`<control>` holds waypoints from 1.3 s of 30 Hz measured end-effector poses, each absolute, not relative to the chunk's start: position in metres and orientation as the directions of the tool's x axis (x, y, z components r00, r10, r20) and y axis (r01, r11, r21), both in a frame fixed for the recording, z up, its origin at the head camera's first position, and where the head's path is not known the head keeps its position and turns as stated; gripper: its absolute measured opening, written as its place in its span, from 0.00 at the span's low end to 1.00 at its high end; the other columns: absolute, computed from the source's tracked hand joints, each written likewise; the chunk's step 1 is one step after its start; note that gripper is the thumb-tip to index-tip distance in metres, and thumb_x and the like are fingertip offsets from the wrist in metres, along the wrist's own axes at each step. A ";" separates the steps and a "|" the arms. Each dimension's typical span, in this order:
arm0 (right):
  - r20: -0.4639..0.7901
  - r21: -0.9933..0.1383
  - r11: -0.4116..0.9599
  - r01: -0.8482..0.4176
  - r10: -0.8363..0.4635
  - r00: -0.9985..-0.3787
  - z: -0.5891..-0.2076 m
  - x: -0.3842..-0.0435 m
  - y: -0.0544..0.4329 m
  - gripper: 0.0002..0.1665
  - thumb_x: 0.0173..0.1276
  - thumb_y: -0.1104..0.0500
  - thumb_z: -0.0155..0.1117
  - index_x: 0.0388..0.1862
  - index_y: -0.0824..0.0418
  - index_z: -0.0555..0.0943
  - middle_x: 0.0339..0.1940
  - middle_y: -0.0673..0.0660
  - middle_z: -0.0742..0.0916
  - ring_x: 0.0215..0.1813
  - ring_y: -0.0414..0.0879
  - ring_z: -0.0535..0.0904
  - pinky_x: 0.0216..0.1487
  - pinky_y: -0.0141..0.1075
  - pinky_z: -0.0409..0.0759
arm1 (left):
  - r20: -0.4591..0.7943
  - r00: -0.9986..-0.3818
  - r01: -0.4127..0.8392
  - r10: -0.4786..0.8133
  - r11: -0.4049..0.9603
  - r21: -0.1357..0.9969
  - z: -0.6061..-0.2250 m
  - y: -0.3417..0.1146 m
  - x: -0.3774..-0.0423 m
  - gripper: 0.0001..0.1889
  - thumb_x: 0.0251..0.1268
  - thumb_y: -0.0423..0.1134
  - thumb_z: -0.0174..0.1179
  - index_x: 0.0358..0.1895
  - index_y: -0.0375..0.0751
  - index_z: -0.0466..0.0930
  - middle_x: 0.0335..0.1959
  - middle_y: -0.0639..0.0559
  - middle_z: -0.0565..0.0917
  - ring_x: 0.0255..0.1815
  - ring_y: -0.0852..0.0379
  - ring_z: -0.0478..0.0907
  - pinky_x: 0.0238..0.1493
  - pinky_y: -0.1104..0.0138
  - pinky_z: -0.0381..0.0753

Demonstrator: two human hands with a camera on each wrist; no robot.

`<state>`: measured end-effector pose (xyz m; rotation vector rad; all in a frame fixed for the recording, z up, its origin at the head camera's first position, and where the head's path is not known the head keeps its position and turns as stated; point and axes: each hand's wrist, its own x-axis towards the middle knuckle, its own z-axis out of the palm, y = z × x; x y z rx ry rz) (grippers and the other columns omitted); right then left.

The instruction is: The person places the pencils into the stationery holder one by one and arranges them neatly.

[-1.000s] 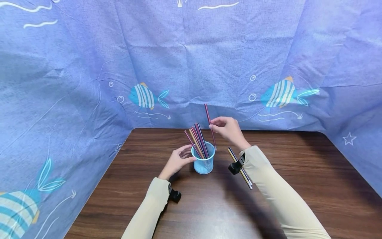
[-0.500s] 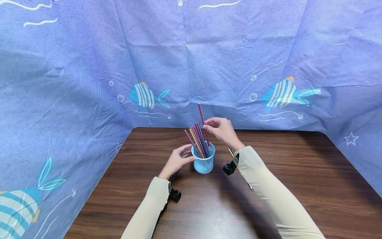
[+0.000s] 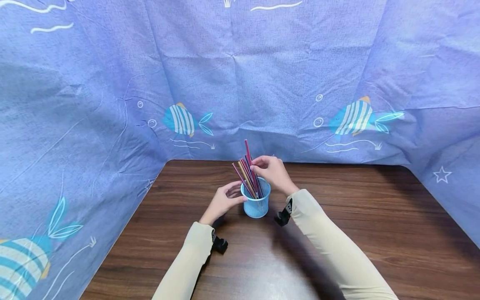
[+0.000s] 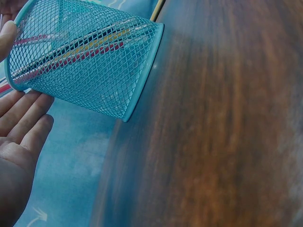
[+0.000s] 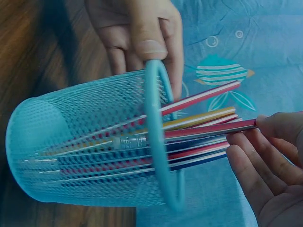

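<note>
A light-blue mesh pencil cup (image 3: 256, 210) stands upright on the table with several striped pencils (image 5: 199, 120) leaning in it. My left hand (image 3: 222, 202) holds the cup by its rim, thumb (image 5: 150, 40) at the near side and fingers (image 4: 35, 116) along the far side. My right hand (image 3: 273, 171) pinches a red striped pencil (image 3: 246, 146) between thumb and fingers, above the others. In the right wrist view that pencil's eraser end (image 5: 130, 142) is inside the cup, below the rim, while its upper end sticks out past my fingertips.
A brown wooden table (image 3: 375, 216) carries the cup. Behind it hangs a blue cloth (image 3: 270, 83) printed with fish. Part of a yellow pencil (image 4: 160, 9) shows beyond the cup's base in the left wrist view; my right sleeve (image 3: 322, 237) covers that area in the head view.
My right hand has moved left and down, bringing the red pencil from beside the cup into it. The pencils on the table are now hidden behind my right arm. My left hand has stayed put.
</note>
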<state>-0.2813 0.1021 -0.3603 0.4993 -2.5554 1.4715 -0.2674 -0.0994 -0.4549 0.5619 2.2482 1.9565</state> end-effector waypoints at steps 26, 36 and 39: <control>0.200 -0.705 0.612 -0.359 -0.315 -0.928 -0.386 -0.279 0.100 0.08 0.61 0.60 0.67 0.36 0.64 0.84 0.34 0.59 0.90 0.38 0.47 0.86 0.42 0.37 0.85 | 0.164 -0.899 0.238 0.406 0.139 0.961 -0.433 -0.096 -0.253 0.32 0.60 0.30 0.65 0.66 0.25 0.63 0.61 0.29 0.74 0.65 0.36 0.71 0.69 0.48 0.68; 0.178 -0.677 0.641 -0.363 -0.336 -0.925 -0.387 -0.280 0.099 0.08 0.60 0.61 0.69 0.34 0.65 0.83 0.32 0.59 0.90 0.37 0.47 0.87 0.42 0.38 0.86 | 0.135 -0.914 0.217 0.382 0.181 0.959 -0.457 -0.095 -0.269 0.34 0.59 0.31 0.66 0.68 0.29 0.62 0.63 0.32 0.73 0.66 0.41 0.71 0.71 0.55 0.69; 0.173 -0.672 0.644 -0.366 -0.344 -0.923 -0.387 -0.281 0.099 0.08 0.60 0.61 0.69 0.34 0.65 0.83 0.32 0.59 0.90 0.37 0.47 0.87 0.41 0.37 0.86 | 0.142 -0.915 0.224 0.377 0.184 0.957 -0.458 -0.095 -0.269 0.34 0.59 0.33 0.67 0.68 0.30 0.63 0.62 0.33 0.74 0.65 0.41 0.72 0.70 0.56 0.70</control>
